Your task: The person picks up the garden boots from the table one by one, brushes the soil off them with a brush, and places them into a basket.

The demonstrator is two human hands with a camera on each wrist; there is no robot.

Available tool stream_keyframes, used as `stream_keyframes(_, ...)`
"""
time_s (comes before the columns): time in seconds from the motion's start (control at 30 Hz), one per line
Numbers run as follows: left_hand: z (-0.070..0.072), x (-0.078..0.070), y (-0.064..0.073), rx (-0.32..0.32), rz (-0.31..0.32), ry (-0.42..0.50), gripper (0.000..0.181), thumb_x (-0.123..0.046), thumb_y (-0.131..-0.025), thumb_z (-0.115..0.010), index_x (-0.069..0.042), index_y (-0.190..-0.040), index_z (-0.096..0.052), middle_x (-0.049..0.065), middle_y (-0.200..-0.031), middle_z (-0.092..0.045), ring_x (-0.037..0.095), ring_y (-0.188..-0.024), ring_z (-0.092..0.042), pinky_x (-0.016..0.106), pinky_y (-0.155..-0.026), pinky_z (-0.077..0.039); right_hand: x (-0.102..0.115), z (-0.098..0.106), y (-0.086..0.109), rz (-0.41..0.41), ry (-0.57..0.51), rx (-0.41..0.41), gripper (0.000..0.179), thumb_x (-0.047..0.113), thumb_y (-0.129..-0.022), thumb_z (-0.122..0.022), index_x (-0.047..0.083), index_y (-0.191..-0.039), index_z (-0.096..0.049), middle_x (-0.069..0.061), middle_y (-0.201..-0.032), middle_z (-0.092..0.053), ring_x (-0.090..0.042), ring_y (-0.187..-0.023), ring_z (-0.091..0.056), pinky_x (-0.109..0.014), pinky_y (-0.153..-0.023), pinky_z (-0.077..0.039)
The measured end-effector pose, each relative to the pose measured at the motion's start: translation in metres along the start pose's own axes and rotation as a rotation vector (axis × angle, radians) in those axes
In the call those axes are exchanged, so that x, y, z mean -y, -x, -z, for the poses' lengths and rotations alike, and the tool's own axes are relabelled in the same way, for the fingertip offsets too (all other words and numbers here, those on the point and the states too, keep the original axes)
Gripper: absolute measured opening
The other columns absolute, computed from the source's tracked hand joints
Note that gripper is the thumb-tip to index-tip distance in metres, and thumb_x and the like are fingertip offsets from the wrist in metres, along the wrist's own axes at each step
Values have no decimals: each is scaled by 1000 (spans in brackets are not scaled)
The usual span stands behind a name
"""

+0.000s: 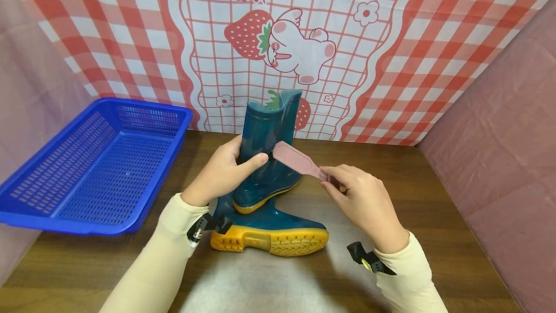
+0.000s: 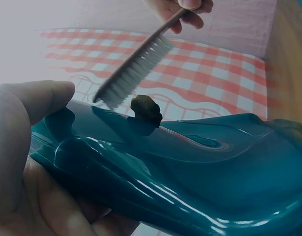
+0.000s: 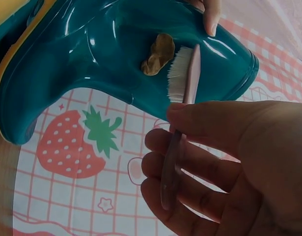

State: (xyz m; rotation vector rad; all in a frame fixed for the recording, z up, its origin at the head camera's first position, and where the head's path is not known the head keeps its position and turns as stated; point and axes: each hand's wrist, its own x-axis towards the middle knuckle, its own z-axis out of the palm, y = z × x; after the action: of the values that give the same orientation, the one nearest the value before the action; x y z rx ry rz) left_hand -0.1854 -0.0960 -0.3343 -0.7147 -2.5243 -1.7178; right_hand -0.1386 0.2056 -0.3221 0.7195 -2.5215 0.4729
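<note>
Head view, frame centre: the left hand [image 1: 221, 170] gripped an upright boot [image 1: 262, 132]; rightward, the right hand [image 1: 360, 199] pinched a brush [image 1: 297, 159] slanting up-left, bristles [image 3: 178, 76] just beside the brown lump [image 3: 159, 55].

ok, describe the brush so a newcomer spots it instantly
Find the teal boot in the left hand, above a second boot lying on its side. By the held boot's shaft, the right hand grips a slim pink brush. Unlike the glossy boots, it carries pale bristles.
</note>
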Motion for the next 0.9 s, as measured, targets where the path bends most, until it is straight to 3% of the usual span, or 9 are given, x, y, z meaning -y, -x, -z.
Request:
stream_keyframes(0.47, 0, 1, -1, -4, 13, 5, 52, -40, -102, -65, -15, -146, -52, 8, -135, -66, 24, -117, -68, 48, -99, -56, 1, -1, -1, -80, -6, 127, 20, 12, -89, -82, 14, -109, -78, 3, -90, -73, -8, -69, -59, -32, -60, -52)
stream_keyframes(0.9, -1, 0, 0, 3, 15, -11, 54, -41, -102, -65, -15, -148, -51, 9, -135, -66, 23, -117, -68, 48, -98, -56, 2, -1, -1, -62, -53, 152, 23, 11, -90, -82, 12, -113, -77, 1, -95, -74, -10, -72, -60, -33, -64, -55)
